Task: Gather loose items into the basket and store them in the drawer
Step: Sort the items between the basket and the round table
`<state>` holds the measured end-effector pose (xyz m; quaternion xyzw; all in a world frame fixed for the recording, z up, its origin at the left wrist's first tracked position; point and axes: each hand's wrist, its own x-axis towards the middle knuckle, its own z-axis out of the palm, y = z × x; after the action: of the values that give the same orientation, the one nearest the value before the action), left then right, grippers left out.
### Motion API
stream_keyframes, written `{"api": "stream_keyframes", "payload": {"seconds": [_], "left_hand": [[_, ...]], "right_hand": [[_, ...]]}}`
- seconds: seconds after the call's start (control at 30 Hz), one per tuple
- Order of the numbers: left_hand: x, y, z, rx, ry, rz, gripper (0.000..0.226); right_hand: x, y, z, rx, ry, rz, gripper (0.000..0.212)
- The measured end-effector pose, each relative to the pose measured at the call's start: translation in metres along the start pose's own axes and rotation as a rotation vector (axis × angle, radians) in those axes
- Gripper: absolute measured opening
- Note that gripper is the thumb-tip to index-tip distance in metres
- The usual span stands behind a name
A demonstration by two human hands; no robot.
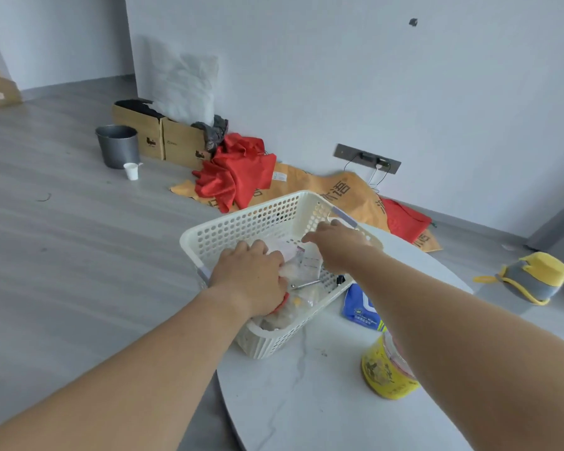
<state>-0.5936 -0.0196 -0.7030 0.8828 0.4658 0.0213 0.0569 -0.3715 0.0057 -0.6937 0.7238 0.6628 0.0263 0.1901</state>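
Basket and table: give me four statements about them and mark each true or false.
1. The white basket sits on the table. True.
2. The left hand is down among the items in the basket. True.
3. The blue packet lies inside the basket. False: it lies on the table beside the basket.
4. The yellow jar stands on the floor. False: it stands on the table, partly behind the right forearm.
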Motion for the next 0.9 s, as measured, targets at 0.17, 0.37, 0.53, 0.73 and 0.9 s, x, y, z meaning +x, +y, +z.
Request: {"api": "stream_keyframes", "payload": {"seconds": [0.17, 0.37, 0.53, 0.73, 0.9], "left_hand": [[0.012, 0.001, 0.006, 0.083, -0.016, 0.034, 0.051], [0.016, 0.004, 0.007, 0.019, -0.097, 0.105, 0.043], [0.008, 0.006, 0.004, 0.001, 0.032, 0.144, 0.043], [-0.024, 0.052, -0.032, -0.255, 0.38, 0.179, 0.03], [-0.061, 0.131, -0.031, -0.439, 0.331, 0.305, 0.021]], "right_hand": [[0.034, -0.012, 0.012, -0.511, -0.008, -0.201, 0.056], [0.043, 0.004, -0.015, -0.654, 0.056, -0.327, 0.05], [-0.014, 0.044, -0.062, -0.499, 0.388, 0.025, 0.021], [-0.128, 0.061, -0.066, 0.422, 0.415, 0.482, 0.034], [-0.244, 0.07, -0.002, 1.11, 0.394, 0.62, 0.033]]}}
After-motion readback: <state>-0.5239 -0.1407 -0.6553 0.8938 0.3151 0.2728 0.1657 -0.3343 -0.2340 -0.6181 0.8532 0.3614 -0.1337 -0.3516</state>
